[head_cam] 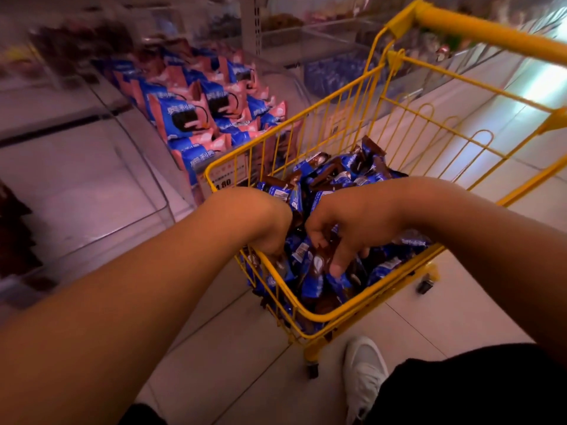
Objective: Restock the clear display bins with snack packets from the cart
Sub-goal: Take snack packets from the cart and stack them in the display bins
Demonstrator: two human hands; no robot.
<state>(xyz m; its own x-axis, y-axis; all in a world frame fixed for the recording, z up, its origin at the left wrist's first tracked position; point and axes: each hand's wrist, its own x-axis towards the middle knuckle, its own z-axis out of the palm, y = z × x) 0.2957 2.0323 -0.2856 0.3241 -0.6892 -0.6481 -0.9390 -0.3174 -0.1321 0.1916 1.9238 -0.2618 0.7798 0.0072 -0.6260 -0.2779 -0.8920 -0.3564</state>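
Yellow wire cart (319, 317) is holding the heaped blue-and-brown snack packets (337, 179), where the left hand (264, 222) and right hand (340, 228) are curling closed around a bunch, best gathered snugly before lifting toward the empty clear plastic bin (92, 185).

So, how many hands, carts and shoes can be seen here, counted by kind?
hands: 2, left and right, both in the packets
cart: 1, yellow
shoe: 1, white
Total: 4
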